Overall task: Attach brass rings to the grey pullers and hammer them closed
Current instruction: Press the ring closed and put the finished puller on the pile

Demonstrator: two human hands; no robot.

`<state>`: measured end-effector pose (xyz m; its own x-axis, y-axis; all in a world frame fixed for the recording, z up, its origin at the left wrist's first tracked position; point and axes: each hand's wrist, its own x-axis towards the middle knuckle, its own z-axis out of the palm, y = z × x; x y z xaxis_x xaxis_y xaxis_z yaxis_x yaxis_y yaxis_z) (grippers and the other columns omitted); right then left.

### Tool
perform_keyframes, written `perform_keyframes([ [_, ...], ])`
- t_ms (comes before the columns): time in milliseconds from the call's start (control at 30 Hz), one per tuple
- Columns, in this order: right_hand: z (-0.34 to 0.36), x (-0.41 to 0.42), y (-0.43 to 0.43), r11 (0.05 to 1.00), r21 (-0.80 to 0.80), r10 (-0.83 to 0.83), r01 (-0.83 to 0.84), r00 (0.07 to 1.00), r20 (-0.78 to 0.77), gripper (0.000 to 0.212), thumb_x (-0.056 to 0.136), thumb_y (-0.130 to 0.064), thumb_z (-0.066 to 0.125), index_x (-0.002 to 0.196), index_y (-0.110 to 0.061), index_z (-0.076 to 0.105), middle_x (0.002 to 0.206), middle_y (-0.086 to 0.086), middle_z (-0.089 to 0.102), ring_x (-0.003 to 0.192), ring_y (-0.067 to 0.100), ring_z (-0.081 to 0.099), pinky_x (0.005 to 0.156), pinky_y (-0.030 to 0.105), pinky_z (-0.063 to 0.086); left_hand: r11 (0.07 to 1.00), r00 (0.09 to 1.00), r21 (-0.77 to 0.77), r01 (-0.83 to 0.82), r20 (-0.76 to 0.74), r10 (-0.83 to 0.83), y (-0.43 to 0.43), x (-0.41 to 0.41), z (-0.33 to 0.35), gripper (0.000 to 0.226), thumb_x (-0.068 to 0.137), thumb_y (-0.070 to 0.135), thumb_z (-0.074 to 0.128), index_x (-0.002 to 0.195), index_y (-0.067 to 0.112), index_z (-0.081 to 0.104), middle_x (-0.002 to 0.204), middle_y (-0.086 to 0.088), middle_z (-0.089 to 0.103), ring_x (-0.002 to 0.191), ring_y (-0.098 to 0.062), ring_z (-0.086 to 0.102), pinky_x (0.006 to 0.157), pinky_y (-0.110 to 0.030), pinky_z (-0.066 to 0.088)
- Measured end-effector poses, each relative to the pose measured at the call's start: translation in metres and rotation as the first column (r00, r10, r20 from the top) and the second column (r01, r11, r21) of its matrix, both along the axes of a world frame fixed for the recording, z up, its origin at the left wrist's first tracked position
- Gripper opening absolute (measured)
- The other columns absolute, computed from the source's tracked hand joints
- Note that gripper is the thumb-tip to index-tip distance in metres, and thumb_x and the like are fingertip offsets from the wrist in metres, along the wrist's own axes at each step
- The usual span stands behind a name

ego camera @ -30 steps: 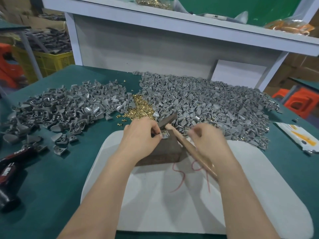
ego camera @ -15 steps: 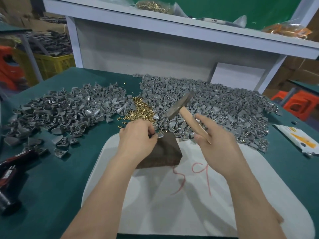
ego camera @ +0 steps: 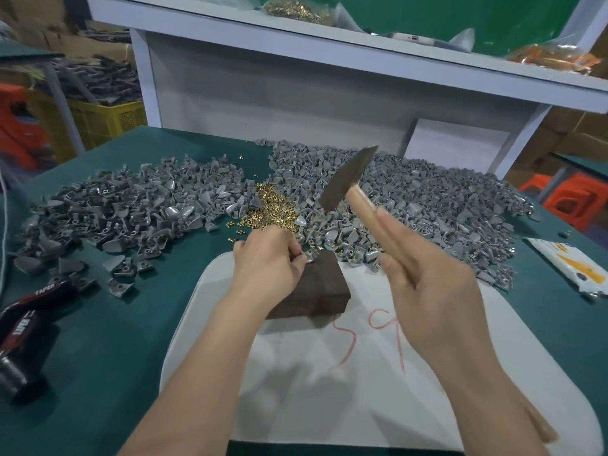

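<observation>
Seen from the head camera, the left hand [ego camera: 266,258] pinches one grey puller [ego camera: 311,256] on the far top corner of a dark block [ego camera: 316,291], which sits on a white board [ego camera: 362,373]. The right hand [ego camera: 424,278] is wrapped around the wooden handle of a hammer [ego camera: 348,179], holding its head in the air above the block. Beyond the block, brass rings [ego camera: 269,212] lie between a left heap [ego camera: 131,209] and a right heap [ego camera: 411,205] of pullers.
</observation>
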<state>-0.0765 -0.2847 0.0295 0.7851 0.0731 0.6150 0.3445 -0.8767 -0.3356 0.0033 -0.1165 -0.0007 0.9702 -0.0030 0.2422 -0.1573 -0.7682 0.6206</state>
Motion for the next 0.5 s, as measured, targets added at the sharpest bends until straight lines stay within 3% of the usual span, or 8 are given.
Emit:
perform_keyframes([
  [67,-0.001,-0.002,0.0,0.997,-0.078,0.007,-0.017,0.992,-0.128,0.08,0.088,-0.015,0.061,0.112,-0.081,0.024,0.099,-0.015,0.069,0.065,-0.007,0.05,0.059,-0.002,0.034,1.0,1.0,0.023,-0.011,-0.003,0.011,0.001,0.001,0.001,0.008,0.085,0.023,0.064,0.078,0.025,0.067,0.089,0.006,0.065,0.097,-0.023,0.056,0.088,-0.036,0.033],
  [167,0.002,0.001,0.001,0.981,-0.183,-0.1,0.061,0.972,-0.212,0.061,0.091,-0.025,0.056,0.124,-0.07,0.032,0.102,-0.014,0.068,0.069,0.003,0.052,0.06,0.011,0.036,0.999,1.0,0.039,-0.02,0.011,0.019,0.001,0.0,0.0,0.009,0.085,0.022,0.063,0.078,0.024,0.067,0.091,0.006,0.064,0.097,-0.022,0.055,0.087,-0.036,0.034],
  [233,0.005,0.001,0.003,0.995,-0.072,-0.079,0.073,0.993,-0.084,0.059,0.091,-0.021,0.054,0.129,-0.063,0.036,0.107,-0.022,0.064,0.085,0.007,0.06,0.067,0.017,0.041,0.999,1.0,0.032,-0.011,0.026,0.01,0.001,0.001,-0.001,0.011,0.086,0.022,0.064,0.077,0.02,0.069,0.087,0.005,0.065,0.095,-0.023,0.056,0.084,-0.035,0.033],
  [300,0.003,-0.003,0.001,0.998,0.064,-0.023,0.02,0.999,0.045,0.062,0.09,-0.016,0.054,0.131,-0.059,0.037,0.108,-0.031,0.057,0.087,-0.003,0.06,0.071,0.005,0.041,1.0,1.0,0.015,-0.003,0.031,0.002,0.001,0.002,-0.002,0.012,0.086,0.021,0.066,0.075,0.019,0.07,0.082,0.005,0.066,0.092,-0.023,0.057,0.085,-0.036,0.034],
  [333,0.0,-0.005,-0.001,0.999,0.049,-0.007,0.005,0.999,0.036,0.066,0.09,-0.016,0.055,0.128,-0.065,0.034,0.107,-0.033,0.056,0.086,-0.008,0.057,0.071,0.003,0.039,1.0,1.0,0.009,-0.003,0.027,0.003,0.001,0.002,-0.003,0.011,0.086,0.021,0.066,0.075,0.019,0.069,0.082,0.005,0.066,0.092,-0.023,0.057,0.086,-0.036,0.034],
  [400,-0.006,-0.008,-0.001,1.0,-0.029,0.006,-0.01,0.989,-0.147,0.074,0.09,-0.018,0.056,0.11,-0.082,0.025,0.105,-0.025,0.064,0.076,-0.008,0.052,0.063,0.008,0.035,1.0,1.0,0.026,-0.018,0.014,0.018,0.001,0.002,-0.001,0.01,0.084,0.021,0.066,0.075,0.022,0.067,0.086,0.006,0.064,0.095,-0.022,0.056,0.086,-0.036,0.033],
  [433,-0.007,-0.007,-0.001,0.998,-0.068,-0.017,0.0,0.971,-0.239,0.071,0.09,-0.019,0.056,0.107,-0.082,0.025,0.104,-0.018,0.068,0.075,-0.003,0.053,0.062,0.013,0.034,0.999,1.0,0.035,-0.023,0.015,0.022,0.001,0.002,-0.001,0.009,0.084,0.021,0.065,0.075,0.024,0.067,0.087,0.007,0.063,0.096,-0.022,0.056,0.086,-0.036,0.033],
  [500,-0.002,0.0,-0.003,0.985,-0.165,-0.087,0.041,0.954,-0.286,0.061,0.091,-0.026,0.055,0.12,-0.074,0.032,0.098,-0.016,0.067,0.085,0.011,0.06,0.064,0.022,0.034,0.999,0.999,0.03,-0.025,0.02,0.025,0.002,0.002,-0.001,0.007,0.084,0.022,0.065,0.077,0.025,0.067,0.089,0.007,0.064,0.098,-0.022,0.056,0.087,-0.036,0.034],
])
